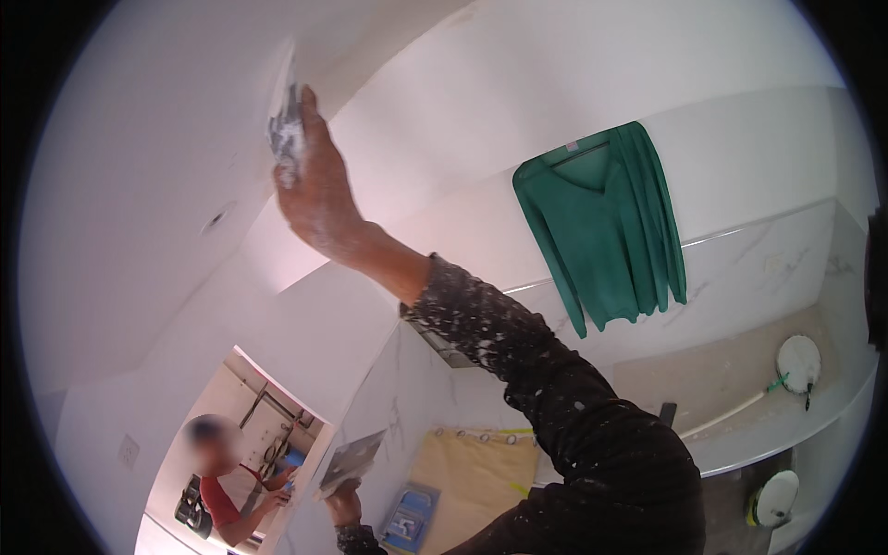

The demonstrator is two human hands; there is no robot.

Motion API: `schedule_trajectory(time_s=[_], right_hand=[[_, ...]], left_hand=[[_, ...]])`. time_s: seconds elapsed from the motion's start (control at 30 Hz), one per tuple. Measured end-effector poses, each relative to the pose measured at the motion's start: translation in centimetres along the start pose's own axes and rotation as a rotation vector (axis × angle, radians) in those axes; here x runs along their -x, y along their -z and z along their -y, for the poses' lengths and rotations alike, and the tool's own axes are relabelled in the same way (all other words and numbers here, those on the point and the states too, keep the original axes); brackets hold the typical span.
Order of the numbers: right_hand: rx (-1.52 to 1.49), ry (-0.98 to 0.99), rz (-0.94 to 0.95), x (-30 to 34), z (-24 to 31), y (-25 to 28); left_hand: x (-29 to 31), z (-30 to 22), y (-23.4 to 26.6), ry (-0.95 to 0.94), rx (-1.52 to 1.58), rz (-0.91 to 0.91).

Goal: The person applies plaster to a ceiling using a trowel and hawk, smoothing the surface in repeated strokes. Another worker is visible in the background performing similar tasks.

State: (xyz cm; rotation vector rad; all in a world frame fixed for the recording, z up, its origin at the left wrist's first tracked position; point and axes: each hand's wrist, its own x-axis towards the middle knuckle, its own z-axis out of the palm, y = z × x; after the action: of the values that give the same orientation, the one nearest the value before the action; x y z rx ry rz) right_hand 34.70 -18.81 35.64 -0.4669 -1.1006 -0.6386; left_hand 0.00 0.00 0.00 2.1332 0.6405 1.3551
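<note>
Because the right hand (319, 190) reaches high toward the white overhead surface (157, 120), the trowel (288, 139) in it stands nearly edge-on to view; whether its edge touches that surface or sits just off it, I cannot tell. The fingers are curled firmly round the tool, with no gap showing, though the far side of the hand is hidden. Well below, the left hand (344, 506) is closed on the lower end of a broad flat blade (356, 458), which tilts upward near the marbled wall (375, 398), well apart from the trowel.

Both tools look light, though at the end of a raised arm even a little weight would probably tell. The trowel's blade seems thin — likely stiff, with some spring toward the edge — and not fragile, although a bent or nicked edge could presumably score a soft coat. Pale smears cover the part the right hand holds, so it may be slippery if wet; a hold close in, fingers wrapped right round, looks the surest. The broad flat blade seems rigid too, and is best taken low, where the left hand has it, clear of the thin and possibly sharp rim.
</note>
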Motion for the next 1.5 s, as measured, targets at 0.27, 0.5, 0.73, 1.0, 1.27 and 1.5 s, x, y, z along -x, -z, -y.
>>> schedule_trajectory(time_s=[0.27, 0.5, 0.73, 1.0, 1.27, 1.5], right_hand=[[-0.351, -0.063, -0.118, -6.2, -8.1, 10.6], [-0.256, -0.032, -0.083, -9.2, -9.6, 13.3], [-0.386, -0.009, -0.083, -10.6, -10.8, 12.1], [-1.039, -0.266, -0.172, -13.7, -13.3, 8.4], [0.103, -0.063, -0.239, -4.6, -6.1, -6.9], [0.125, -0.009, -0.184, 0.3, -6.6, -0.1]], left_hand=[[2.0, -0.9, -0.2, 0.254, 0.434, -0.096], [1.2, 0.8, 1.3, 0.268, 0.304, -0.105], [1.4, 0.3, 1.3, 0.299, 0.323, -0.093], [2.7, 2.2, 3.9, 0.307, 0.26, -0.089], [2.0, 3.5, 3.0, 0.115, -0.177, -0.021], [1.5, -1.0, -0.9, 0.329, 0.156, -0.053]])
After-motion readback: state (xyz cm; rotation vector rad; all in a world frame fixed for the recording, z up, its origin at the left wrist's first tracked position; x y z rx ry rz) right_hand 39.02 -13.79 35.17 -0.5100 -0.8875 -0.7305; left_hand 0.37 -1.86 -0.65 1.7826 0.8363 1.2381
